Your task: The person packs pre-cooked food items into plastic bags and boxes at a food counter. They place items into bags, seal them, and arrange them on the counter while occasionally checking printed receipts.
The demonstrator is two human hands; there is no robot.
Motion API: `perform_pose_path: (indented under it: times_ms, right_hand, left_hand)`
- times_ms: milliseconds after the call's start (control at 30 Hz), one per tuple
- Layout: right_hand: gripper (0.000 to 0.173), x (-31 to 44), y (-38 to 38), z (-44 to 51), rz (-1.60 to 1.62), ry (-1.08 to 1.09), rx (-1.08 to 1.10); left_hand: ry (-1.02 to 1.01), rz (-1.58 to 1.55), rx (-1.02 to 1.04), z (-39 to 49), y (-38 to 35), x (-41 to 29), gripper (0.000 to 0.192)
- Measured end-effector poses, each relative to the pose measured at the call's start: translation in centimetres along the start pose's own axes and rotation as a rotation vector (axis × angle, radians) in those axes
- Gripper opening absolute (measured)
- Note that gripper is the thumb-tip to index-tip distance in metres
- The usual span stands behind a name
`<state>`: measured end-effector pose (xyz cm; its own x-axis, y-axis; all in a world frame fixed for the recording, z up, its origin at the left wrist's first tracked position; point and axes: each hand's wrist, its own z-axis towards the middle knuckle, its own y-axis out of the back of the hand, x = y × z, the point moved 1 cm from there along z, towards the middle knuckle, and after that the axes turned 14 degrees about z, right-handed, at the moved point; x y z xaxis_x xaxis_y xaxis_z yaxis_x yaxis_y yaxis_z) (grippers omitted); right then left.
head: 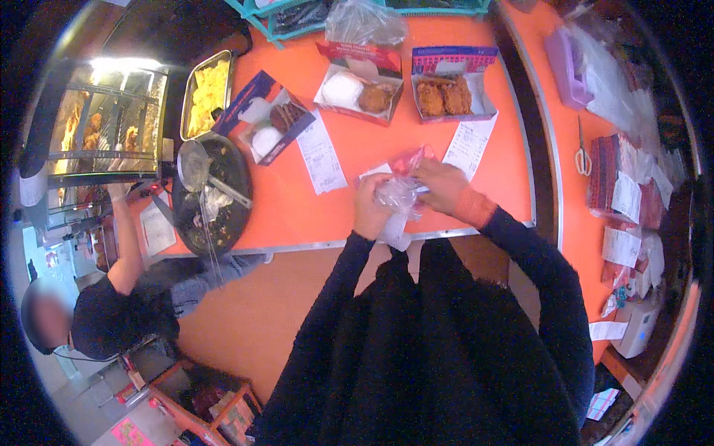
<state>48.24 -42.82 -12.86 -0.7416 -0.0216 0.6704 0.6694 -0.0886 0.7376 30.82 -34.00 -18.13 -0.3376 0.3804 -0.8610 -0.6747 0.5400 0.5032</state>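
Observation:
Near the front edge of the orange counter, my left hand (372, 205) grips a crumpled clear plastic bag (397, 196). My right hand (446, 184) has its fingers curled at the bag's other side, over red printed packaging (411, 160) that the hands partly hide. Below my left hand a paper slip (395, 231) hangs over the counter edge. Beyond my hands stand three open cardboard meal boxes: a left one (265, 120) and a middle one (360, 83), each with a white rice mound and a brown piece, and a right one (454, 83) holding fried pieces.
Printed receipts (322, 153) lie by the boxes. To the left are a dark oval tray (237, 195) with a ladle and tongs, a metal pan of yellow food (188, 120), and a lit display case. A co-worker (120, 306) reaches into the case. Scissors (583, 159) lie right.

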Motion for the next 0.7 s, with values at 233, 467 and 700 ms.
perform_pose_path:
  times_ms: [233,467,700]
  right_hand:
    - [0.034,-9.8,5.0,-8.2,-0.021,-0.505,-0.262]
    - [0.022,-7.6,14.8,4.5,-0.067,0.025,-0.429]
    - [0.034,-13.0,15.7,33.6,0.095,0.131,-0.236]
  left_hand:
    - [0.016,-0.427,-0.15,6.9,7.2,-3.5,0.046]
    - [-0.316,0.73,-0.533,25.8,8.4,-5.5,0.028]
    - [0.035,1.066,-0.26,35.0,5.5,-4.9,0.009]
